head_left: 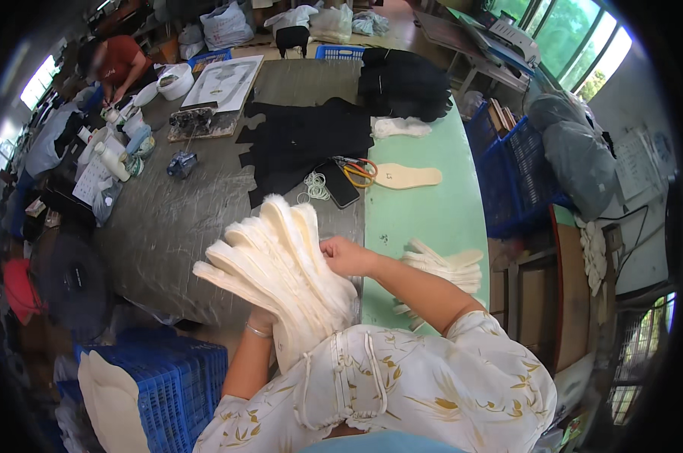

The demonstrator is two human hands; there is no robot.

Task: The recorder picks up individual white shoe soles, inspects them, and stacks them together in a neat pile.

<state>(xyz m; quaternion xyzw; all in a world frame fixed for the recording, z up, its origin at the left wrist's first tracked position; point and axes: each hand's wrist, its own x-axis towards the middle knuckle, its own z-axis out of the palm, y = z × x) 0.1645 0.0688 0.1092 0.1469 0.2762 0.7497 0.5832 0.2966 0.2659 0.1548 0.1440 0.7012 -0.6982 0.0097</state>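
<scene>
The fan of cream insoles (277, 264) is held up in front of the person's chest, above the near edge of the grey table (168, 226), with the toe ends spread out toward the upper left like feathers. In the head view, the left hand (264, 321) supports the fan from below at the heel ends; it is mostly hidden behind the insoles, so I cannot tell how its fingers lie. The right hand (345, 257) is at the right edge of the fan, with thumb and fingers closed on the outermost insole. A second small pile of insoles (451, 268) lies on the green mat (424, 219) just beside the right forearm. Farther away lie one single insole (406, 176), orange-handled scissors (360, 170), a dark phone (338, 185) and black fabric (304, 140). A blue crate (175, 377) stands at the lower left.
</scene>
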